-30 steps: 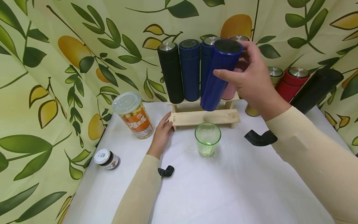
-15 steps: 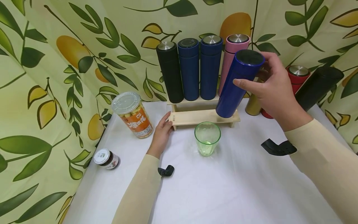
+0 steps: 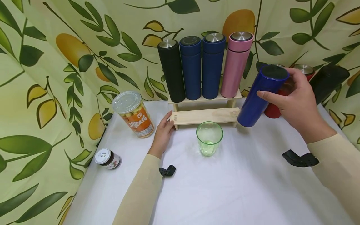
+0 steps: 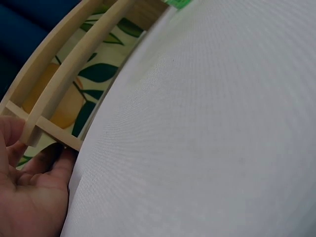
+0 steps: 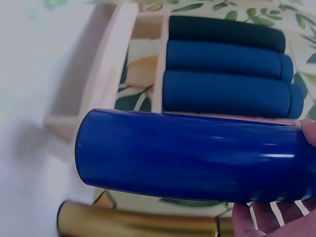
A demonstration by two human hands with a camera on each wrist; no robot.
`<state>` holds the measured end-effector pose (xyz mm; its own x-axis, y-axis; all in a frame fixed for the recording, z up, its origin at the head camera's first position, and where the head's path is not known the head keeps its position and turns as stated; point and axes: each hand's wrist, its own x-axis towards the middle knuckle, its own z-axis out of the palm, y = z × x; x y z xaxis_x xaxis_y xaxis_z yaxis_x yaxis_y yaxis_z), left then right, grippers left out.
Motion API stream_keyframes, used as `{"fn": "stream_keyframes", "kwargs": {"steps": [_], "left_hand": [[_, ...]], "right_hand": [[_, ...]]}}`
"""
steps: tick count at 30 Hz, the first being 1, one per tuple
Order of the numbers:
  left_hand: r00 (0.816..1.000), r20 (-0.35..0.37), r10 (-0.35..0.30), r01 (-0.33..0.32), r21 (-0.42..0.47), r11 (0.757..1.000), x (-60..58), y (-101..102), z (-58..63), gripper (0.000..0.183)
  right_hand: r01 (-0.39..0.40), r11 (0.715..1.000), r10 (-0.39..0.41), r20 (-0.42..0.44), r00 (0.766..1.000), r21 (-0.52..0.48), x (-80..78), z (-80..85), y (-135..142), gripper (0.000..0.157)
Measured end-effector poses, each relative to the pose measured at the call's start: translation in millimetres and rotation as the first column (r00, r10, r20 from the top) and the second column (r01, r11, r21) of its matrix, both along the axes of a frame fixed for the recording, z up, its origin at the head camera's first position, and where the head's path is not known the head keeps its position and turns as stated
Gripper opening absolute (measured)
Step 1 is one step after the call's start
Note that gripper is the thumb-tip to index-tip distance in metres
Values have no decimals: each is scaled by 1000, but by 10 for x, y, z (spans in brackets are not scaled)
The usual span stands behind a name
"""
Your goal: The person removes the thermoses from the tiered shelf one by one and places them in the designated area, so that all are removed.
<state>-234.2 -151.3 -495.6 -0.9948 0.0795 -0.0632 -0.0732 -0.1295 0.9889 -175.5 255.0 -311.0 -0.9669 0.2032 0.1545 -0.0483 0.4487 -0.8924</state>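
My right hand [image 3: 301, 107] grips a glossy blue thermos [image 3: 260, 101] near its top, thumb on the near side and fingers on the far side. The thermos leans in the air at the right end of a two-tier wooden rack [image 3: 205, 116]. In the right wrist view its blue body [image 5: 187, 155] crosses in front of the rack's bottles. At the rack's lower left end my left hand [image 3: 163, 134] holds the shelf's edge. The left wrist view has those fingers [image 4: 61, 165] around the wooden end piece [image 4: 54, 133].
On the upper tier stand a black thermos [image 3: 172, 72], two navy ones [image 3: 192, 70] and a pink one [image 3: 237, 67]. Gold [image 5: 138, 219], red [image 3: 272, 111] and black thermoses [image 3: 329, 82] stand right. A green glass [image 3: 209, 137], popcorn tub [image 3: 135, 115] and small jar [image 3: 108, 159] are nearer.
My right hand has carried the blue thermos rightward and lower, from in front of the rack's bottles to past its right end, uncovering the pink thermos. My left hand has stayed put.
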Motion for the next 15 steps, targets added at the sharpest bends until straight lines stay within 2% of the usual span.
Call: {"fn": "stream_keyframes", "kwargs": {"steps": [7, 15], "left_hand": [[1000, -9, -9, 9, -11, 1000, 11, 19, 37, 54], [1000, -10, -10, 9, -20, 1000, 15, 18, 33, 54]], "right_hand": [[104, 991, -106, 20, 994, 84, 107, -167, 337, 81], [228, 968, -225, -36, 974, 109, 258, -331, 724, 76]]}}
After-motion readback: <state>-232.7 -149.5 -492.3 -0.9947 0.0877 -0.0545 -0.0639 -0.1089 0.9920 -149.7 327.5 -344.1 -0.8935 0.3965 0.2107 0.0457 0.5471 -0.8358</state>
